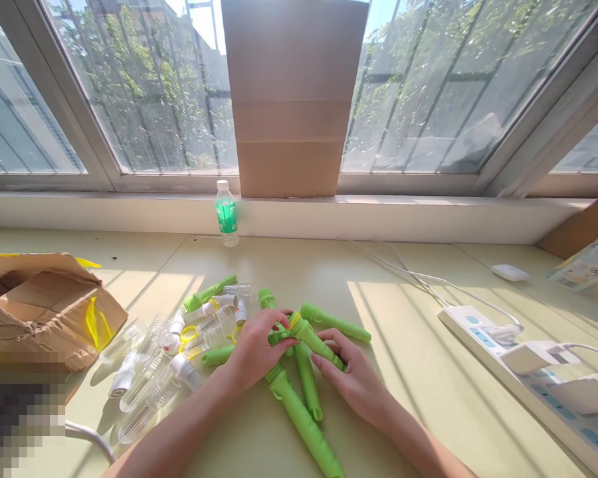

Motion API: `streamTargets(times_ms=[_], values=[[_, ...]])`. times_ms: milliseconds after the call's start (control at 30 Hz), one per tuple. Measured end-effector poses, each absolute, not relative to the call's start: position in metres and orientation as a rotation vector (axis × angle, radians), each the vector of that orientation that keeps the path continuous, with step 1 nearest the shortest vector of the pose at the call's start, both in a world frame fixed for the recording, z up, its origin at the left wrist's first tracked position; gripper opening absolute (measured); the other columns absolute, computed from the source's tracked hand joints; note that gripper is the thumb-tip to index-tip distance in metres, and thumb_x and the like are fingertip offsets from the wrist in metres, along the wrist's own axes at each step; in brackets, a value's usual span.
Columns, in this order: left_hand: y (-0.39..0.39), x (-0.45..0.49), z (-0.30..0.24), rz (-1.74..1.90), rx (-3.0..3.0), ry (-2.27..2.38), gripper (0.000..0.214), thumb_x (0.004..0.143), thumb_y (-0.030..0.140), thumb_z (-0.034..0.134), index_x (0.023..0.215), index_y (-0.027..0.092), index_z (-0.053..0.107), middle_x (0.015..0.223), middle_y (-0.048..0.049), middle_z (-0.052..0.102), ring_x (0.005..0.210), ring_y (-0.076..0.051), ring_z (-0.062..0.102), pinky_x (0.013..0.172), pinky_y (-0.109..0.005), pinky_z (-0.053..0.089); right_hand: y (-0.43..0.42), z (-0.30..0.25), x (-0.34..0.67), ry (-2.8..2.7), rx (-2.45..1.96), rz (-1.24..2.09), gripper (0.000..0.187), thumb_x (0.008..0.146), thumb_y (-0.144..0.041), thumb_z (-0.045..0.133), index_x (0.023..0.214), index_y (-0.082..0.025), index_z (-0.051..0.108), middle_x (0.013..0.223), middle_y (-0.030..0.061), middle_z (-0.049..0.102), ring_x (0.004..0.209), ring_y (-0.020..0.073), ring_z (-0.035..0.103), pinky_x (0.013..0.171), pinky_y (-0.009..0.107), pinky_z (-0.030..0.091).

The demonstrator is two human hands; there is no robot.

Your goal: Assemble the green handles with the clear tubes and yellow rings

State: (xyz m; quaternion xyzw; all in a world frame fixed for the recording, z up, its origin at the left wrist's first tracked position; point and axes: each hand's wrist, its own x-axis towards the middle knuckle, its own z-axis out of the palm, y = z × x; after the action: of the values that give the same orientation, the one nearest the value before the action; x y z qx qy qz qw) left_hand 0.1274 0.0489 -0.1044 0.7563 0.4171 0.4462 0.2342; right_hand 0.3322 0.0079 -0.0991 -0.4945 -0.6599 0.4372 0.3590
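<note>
A green plastic tube (323, 346) with a threaded neck lies slantwise in my right hand (356, 382), its fingers wrapped round the lower part. My left hand (259, 348) is closed at the tube's upper end, where a yellow ring (295, 320) sits around the neck. Part of that end is hidden by the left fingers. Below and around both hands lie several more green tubes, including a long one (303, 421) in front and another (336, 322) behind. To the left is a loose pile of clear ribbed tubes (147, 382), white caps (123, 378) and yellow rings (188, 335).
An open cardboard box (80, 332) with yellow pieces stands at the left. A green-labelled bottle (226, 216) is at the back by the windowsill. On the right lies a white power strip (478, 338) with plugs and cables, and a small white object (509, 272) behind it.
</note>
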Motion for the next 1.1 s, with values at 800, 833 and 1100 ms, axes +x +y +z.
streamTargets(times_ms=[800,833,1100], values=[[0.0484,0.1292,-0.0998,1.171,2.056,1.255,0.021,0.077,0.029,0.076,0.085,0.023,0.058,0.108,-0.001,0.073,0.084,-0.018,0.07,0.079,-0.035,0.057,0.0068,-0.0982,0.3284,-1.712,-1.254,1.166,0.04,0.097,-0.052,0.041,0.082,-0.019,0.059,0.072,-0.0002,0.055,0.058,0.0146,0.049,0.053,0.027,0.04],[0.0482,0.1291,-0.0994,1.171,2.057,1.257,0.022,0.076,0.029,0.077,0.086,0.023,0.058,0.108,-0.001,0.073,0.084,-0.018,0.07,0.079,-0.035,0.058,0.0067,-0.0984,0.3281,-1.713,-1.256,1.164,0.041,0.097,-0.052,0.04,0.081,-0.019,0.059,0.071,-0.0003,0.055,0.058,0.0147,0.048,0.052,0.027,0.04],[0.0474,0.1284,-0.0982,1.147,2.066,1.257,0.027,0.073,0.025,0.079,0.091,0.024,0.058,0.109,0.0002,0.074,0.083,-0.017,0.07,0.079,-0.034,0.057,0.0072,-0.0987,0.3296,-1.712,-1.255,1.176,0.041,0.099,-0.049,0.038,0.083,-0.02,0.061,0.07,-0.0006,0.054,0.055,0.0132,0.046,0.048,0.026,0.036]])
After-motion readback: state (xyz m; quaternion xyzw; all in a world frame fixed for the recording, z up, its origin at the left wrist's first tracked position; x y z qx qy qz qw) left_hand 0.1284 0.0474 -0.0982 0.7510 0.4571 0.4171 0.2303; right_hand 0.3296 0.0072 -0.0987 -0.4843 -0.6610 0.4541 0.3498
